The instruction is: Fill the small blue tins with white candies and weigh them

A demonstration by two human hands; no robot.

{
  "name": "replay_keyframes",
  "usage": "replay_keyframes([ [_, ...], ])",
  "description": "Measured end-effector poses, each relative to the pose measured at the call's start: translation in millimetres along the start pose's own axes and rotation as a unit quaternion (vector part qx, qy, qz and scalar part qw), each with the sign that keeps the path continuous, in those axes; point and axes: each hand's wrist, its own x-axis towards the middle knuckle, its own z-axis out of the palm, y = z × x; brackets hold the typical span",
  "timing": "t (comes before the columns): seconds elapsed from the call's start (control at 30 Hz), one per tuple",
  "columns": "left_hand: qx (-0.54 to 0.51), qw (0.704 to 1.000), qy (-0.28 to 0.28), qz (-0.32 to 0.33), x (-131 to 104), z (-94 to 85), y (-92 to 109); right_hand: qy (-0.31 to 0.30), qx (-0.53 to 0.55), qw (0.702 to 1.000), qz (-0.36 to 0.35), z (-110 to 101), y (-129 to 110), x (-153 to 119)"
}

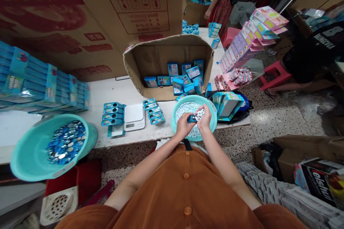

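Note:
Over a turquoise basin (214,118) of small white pellets (185,109), my left hand (184,126) is closed around a small blue box (191,118). Cupped beside it, my right hand (204,118) holds a heap of white pellets (199,114) against the box's end. Left of the basin lie small blue boxes (154,111) with round holes in their ends. A white kitchen scale (134,116) stands next to them, and another row of such boxes (113,113) lies beyond it.
A cut cardboard carton (166,57) behind the basin holds several blue boxes (188,77). At left, a turquoise tub (23,155) contains blue and silver pieces (68,141), near stacked blue cartons (34,78). Pink boxes (242,43) are piled at right. Other people stand and sit beyond.

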Motion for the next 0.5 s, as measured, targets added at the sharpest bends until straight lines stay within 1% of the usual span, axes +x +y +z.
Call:
replay_keyframes([
  [0.1,-0.002,1.0,0.001,0.008,0.6,-0.9,0.9,-0.006,0.001,1.0,-0.001,0.5,-0.3,0.4],
  [0.23,-0.01,1.0,-0.001,0.002,1.6,-1.4,2.2,-0.007,0.004,1.0,-0.001,0.9,0.9,2.0],
  [0.4,-0.026,1.0,0.003,-0.01,3.3,-1.6,2.4,-0.007,-0.028,0.999,-0.018,1.8,3.0,2.7],
  [0.5,-0.023,1.0,0.002,-0.001,3.5,-1.8,2.2,-0.006,-0.042,0.999,-0.028,1.4,1.6,1.9],
])
